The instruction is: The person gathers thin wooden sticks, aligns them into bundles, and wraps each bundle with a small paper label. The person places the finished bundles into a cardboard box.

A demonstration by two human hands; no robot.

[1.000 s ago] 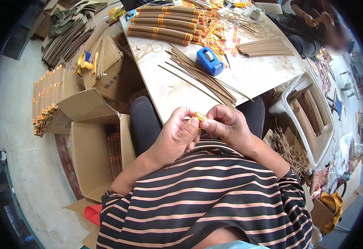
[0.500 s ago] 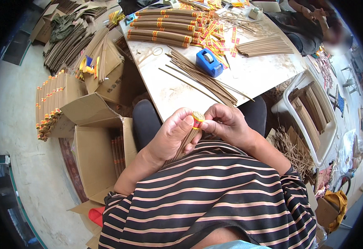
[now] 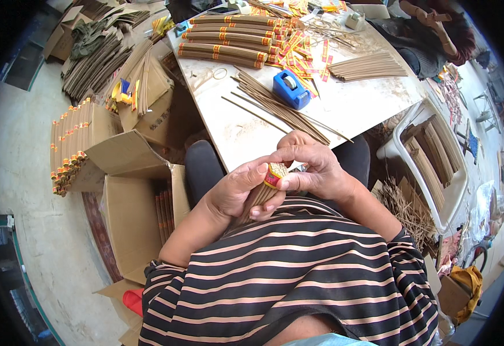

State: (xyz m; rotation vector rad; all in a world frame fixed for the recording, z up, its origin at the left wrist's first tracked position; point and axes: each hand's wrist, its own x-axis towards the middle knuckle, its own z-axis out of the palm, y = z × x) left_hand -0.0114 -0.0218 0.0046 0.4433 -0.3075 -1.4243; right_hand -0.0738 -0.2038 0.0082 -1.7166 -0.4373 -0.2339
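Observation:
A bundle of brown incense sticks (image 3: 257, 199) is held tilted in front of my striped shirt, its cut ends facing up. A red and yellow paper band (image 3: 272, 178) circles it near the upper end. My left hand (image 3: 231, 189) is closed round the bundle, its thumb by the band. With thumb and fingertips my right hand (image 3: 316, 168) pinches the band at its right side. Just beyond, on the white table (image 3: 234, 135), loose incense sticks (image 3: 275, 106) lie beside a blue tape dispenser (image 3: 291, 89). The lower part of the bundle is hidden by my left hand.
Banded bundles (image 3: 223, 41) are stacked at the table's far left, near scattered paper labels (image 3: 298, 55). An open cardboard box (image 3: 128, 216) stands at left, a white bin of sticks (image 3: 462, 190) at right. Another person's hand (image 3: 431, 18) shows at far right.
The bundle's upper end has turned more toward me and sits slightly lower. My right hand's fingers have shifted on the band. The other person's hands have moved at the far right.

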